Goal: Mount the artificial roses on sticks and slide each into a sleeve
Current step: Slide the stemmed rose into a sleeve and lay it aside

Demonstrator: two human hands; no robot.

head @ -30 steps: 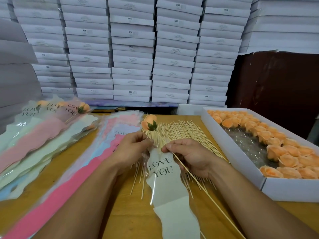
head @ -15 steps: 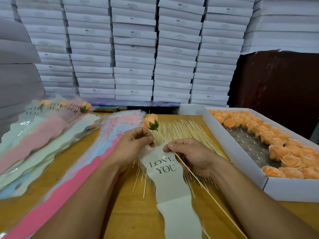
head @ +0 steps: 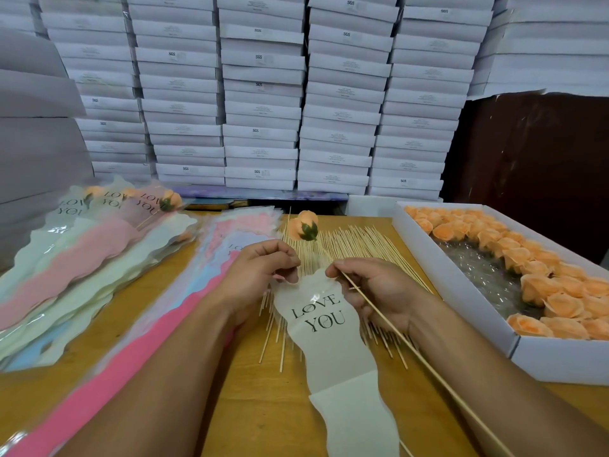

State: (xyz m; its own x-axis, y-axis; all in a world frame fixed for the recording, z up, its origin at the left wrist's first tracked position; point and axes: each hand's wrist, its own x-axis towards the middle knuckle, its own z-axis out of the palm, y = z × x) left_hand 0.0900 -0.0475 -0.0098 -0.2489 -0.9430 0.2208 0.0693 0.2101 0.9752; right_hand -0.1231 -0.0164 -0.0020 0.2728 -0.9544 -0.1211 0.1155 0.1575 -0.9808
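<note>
Right at the sleeve mouth: left hand (head: 260, 275) fingers pinching the top edge of the "LOVE YOU" sleeve (head: 326, 328), pulling it open. Right hand (head: 375, 291) fingers pressed together round the stick (head: 425, 364), which runs down across the wrist toward the near corner. Rose (head: 304, 224) sitting on the far end of that stick, just past the hands, above the loose skewers (head: 349, 242) spread on the table (head: 108, 328). Not in the sleeve yet.

Handling guess: rose looks feather-light and squashy, so better to steer by the stick, close to the head. Stick thin and probably snappy. Sleeve film looks flimsy and slippery, likely to cling shut.

Further out: finished sleeved roses (head: 138, 206) stacked far left, empty sleeves (head: 211, 258) beside, box of roses (head: 514, 344) on the right.
</note>
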